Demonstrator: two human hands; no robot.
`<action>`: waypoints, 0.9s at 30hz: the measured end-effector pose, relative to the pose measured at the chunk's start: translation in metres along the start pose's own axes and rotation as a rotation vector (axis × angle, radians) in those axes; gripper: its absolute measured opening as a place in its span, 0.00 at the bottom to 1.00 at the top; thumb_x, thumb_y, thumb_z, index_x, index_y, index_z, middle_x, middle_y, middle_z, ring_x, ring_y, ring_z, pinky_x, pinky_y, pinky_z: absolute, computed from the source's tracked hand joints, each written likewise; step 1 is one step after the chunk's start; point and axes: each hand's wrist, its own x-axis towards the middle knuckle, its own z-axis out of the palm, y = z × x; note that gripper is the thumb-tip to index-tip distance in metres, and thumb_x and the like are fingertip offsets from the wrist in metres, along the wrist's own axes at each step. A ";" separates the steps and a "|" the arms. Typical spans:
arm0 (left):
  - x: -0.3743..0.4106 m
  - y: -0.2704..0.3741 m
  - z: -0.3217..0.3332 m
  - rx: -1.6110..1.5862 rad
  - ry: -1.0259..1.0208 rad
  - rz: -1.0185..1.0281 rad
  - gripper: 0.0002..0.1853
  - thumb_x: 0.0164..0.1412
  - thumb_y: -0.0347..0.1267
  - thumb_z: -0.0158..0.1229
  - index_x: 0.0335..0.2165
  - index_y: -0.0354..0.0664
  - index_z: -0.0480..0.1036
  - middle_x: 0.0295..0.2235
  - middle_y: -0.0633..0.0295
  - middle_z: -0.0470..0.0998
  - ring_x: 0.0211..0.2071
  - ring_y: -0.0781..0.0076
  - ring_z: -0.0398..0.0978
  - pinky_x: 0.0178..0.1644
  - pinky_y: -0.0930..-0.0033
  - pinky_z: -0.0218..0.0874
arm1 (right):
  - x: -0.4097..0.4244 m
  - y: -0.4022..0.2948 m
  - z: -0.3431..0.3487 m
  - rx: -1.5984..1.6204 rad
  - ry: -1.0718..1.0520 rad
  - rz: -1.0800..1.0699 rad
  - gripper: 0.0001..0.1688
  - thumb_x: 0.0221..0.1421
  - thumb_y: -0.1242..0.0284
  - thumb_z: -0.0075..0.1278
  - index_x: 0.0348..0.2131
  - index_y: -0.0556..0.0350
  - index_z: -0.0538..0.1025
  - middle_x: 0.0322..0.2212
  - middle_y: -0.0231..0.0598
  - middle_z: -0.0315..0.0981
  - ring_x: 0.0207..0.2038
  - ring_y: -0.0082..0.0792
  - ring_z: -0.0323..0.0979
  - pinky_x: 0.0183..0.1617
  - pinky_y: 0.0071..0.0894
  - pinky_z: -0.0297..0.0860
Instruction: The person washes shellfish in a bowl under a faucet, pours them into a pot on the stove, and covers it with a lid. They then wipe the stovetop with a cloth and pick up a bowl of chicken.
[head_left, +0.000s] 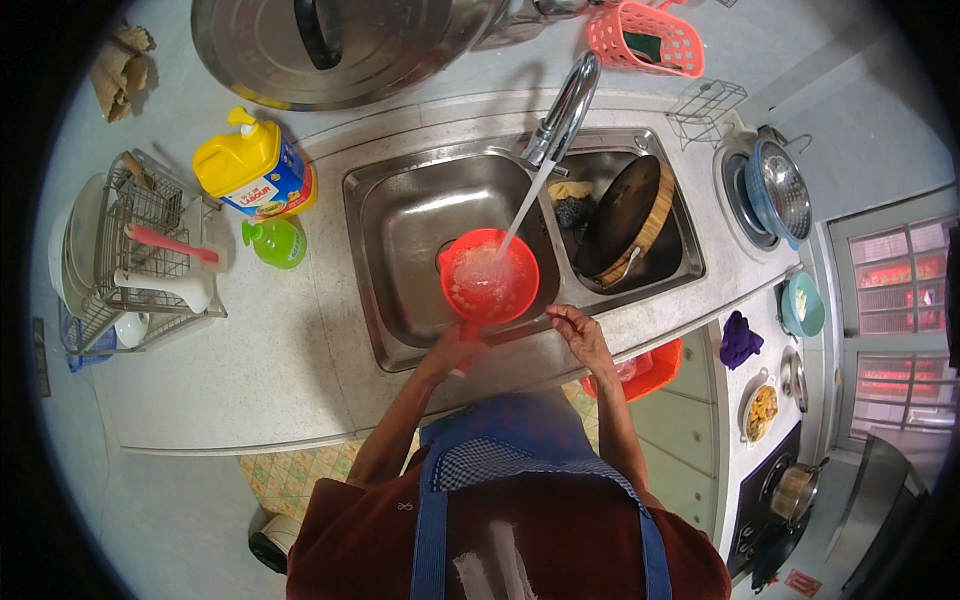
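My left hand (454, 351) grips the handle of a red plastic dipper (531, 259), held over the large basin of a steel sink (405, 206). A stream of water (525, 214) from the chrome faucet (559, 112) pours into the dipper. Bubbly water and small pale pieces (487, 277) lie in it; what the pieces are is unclear. Apart from the dipper, to its right, my right hand (581, 335) hangs above the sink's front rim. Its fingers are loosely bent, with nothing seen between them.
In the smaller basin stand a dark round pan or lid (622, 217) and a scrubber (574, 211). A yellow detergent jug (251, 169), a green pump bottle (277, 242) and a wire dish rack (150, 262) are to the left. A blue colander (780, 191) sits at right.
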 end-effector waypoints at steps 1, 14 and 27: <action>-0.001 0.002 0.001 0.005 0.004 0.001 0.20 0.48 0.28 0.59 0.41 0.37 0.63 0.18 0.68 0.67 0.16 0.83 0.64 0.19 0.81 0.57 | 0.001 0.000 0.000 0.002 0.000 0.009 0.14 0.56 0.74 0.47 0.42 0.59 0.73 0.29 0.39 0.74 0.33 0.23 0.69 0.38 0.22 0.65; -0.004 0.031 0.014 0.006 -0.047 0.062 0.16 0.47 0.29 0.61 0.34 0.40 0.64 0.20 0.69 0.67 0.17 0.84 0.65 0.20 0.81 0.57 | 0.067 0.002 -0.022 -0.009 0.154 -0.121 0.12 0.56 0.77 0.46 0.41 0.62 0.73 0.28 0.33 0.74 0.33 0.20 0.68 0.39 0.20 0.65; -0.008 0.031 0.007 0.040 -0.084 0.010 0.25 0.47 0.30 0.61 0.43 0.37 0.61 0.20 0.70 0.66 0.17 0.85 0.63 0.20 0.81 0.56 | 0.194 -0.044 -0.049 -0.488 0.421 -0.307 0.18 0.50 0.72 0.49 0.43 0.53 0.71 0.35 0.47 0.70 0.32 0.43 0.72 0.37 0.37 0.68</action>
